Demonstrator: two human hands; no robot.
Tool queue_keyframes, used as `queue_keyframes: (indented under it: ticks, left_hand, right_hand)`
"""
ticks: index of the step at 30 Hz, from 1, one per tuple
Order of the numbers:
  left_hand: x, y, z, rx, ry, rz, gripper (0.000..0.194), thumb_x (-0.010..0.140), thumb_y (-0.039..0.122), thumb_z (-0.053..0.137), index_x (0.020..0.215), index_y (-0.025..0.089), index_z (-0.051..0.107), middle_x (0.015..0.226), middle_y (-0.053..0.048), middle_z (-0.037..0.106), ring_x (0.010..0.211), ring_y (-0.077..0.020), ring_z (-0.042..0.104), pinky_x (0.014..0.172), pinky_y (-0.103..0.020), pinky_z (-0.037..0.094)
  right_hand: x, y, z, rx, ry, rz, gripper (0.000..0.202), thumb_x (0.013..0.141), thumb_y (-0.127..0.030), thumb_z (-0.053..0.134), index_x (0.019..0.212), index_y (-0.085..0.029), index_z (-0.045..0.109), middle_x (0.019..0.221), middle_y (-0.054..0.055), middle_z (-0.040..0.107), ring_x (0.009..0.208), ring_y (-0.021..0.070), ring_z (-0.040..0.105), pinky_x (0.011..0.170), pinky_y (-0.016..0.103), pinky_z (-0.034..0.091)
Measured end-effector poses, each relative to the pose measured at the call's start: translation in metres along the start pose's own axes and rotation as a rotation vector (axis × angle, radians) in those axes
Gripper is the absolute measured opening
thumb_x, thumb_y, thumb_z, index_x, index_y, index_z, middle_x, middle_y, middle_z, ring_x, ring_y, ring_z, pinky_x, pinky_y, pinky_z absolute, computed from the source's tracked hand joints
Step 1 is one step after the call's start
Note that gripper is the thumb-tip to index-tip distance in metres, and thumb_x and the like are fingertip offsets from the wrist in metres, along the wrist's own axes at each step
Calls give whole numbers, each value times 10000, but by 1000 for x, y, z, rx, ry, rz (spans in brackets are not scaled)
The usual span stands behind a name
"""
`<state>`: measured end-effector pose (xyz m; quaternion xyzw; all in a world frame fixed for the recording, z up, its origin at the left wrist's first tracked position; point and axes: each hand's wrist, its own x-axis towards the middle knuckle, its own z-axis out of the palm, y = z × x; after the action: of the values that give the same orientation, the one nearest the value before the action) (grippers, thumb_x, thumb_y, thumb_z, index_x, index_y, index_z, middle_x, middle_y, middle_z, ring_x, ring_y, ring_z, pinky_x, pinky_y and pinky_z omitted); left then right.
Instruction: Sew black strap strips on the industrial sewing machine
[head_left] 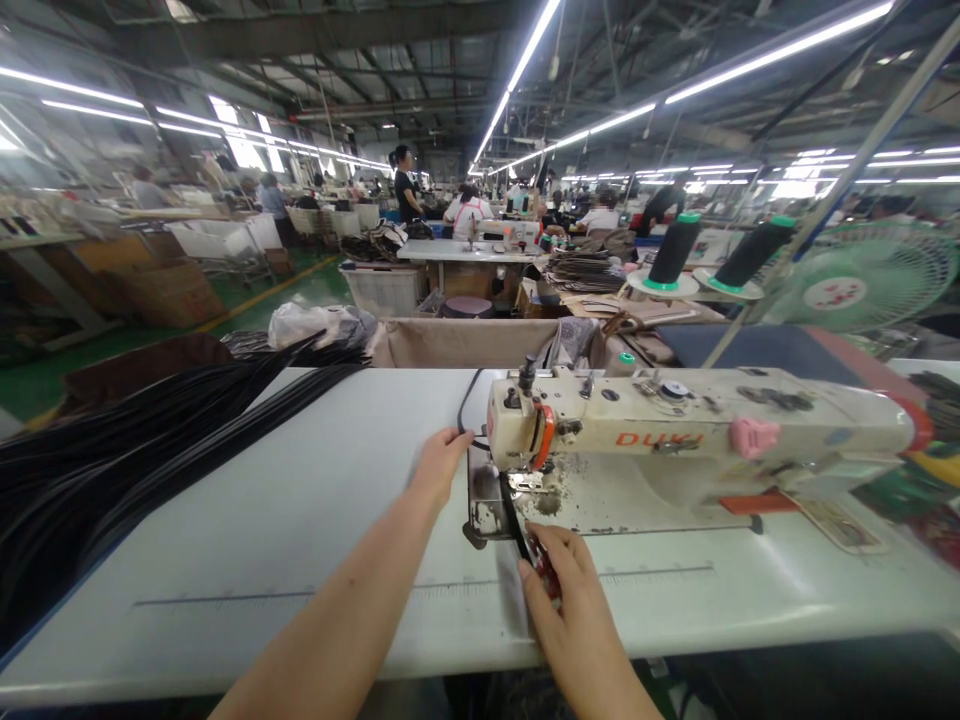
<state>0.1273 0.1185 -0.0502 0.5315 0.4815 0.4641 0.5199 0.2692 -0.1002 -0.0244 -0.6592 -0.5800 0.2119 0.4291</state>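
A narrow black strap [512,505] passes under the presser foot of a white sewing machine [652,425]. My left hand [442,462] is beside the machine head, its fingertips pinching the strap where it loops up behind the needle area. Nearer to me, my right hand [566,580] is curled over the front length of strap, thumb to the left and fingers to the right. A small red and dark object [546,572] shows under those fingers; its kind is partly hidden by the hand.
A large bundle of black straps [150,440] lies over the table's left side. Behind the table stands a beige cloth-lined bin [457,340]. Black thread cones [675,250] and a green fan [862,280] are at the right. Other people work farther back.
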Motion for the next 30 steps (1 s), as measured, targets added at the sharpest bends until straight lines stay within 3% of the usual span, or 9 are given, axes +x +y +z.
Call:
queue_keyframes:
  ticks: [3,7,10,15,24,30]
  left_hand:
    - [-21,3,-10,-194,-11,-37,362,756,520,718,793,173,620,878,-82,729,911,-227,708,914,-390,571]
    - [-49,4,-28,-325,19,-58,403,715,506,810,801,169,607,837,-58,712,909,-209,716,972,-411,579]
    - [-67,1,-43,-335,58,-62,396,719,483,841,856,167,646,867,-55,731,961,-215,719,991,-394,569]
    - [-96,5,-61,-200,84,-34,385,762,499,822,931,187,673,1023,-85,784,1004,-236,732,963,-366,560]
    - [-135,9,-81,-64,90,82,357,836,512,759,970,196,657,1107,-126,781,1105,-259,724,983,-367,555]
    - [-150,8,-90,-55,118,88,326,834,497,766,953,206,680,1106,-131,774,1100,-270,722,1007,-379,552]
  right_hand:
    - [4,-11,5,91,-15,-30,302,1003,-403,492,1124,-209,689,1155,125,619,1083,239,611,972,379,509]
    - [12,-22,17,190,-166,32,301,978,-464,517,1000,-215,685,907,62,654,864,220,609,804,349,489]
    - [20,-23,31,377,-296,216,422,922,-625,565,930,-212,646,733,6,616,652,167,534,626,303,415]
    - [38,-18,53,630,-363,414,726,757,-863,595,945,-165,662,729,22,641,524,110,457,479,259,277]
    - [64,-23,74,743,-477,445,711,720,-840,658,875,-146,678,679,20,615,457,64,368,437,222,164]
    - [68,-31,78,713,-548,365,670,772,-831,602,818,-164,637,567,-65,442,440,50,229,451,229,132]
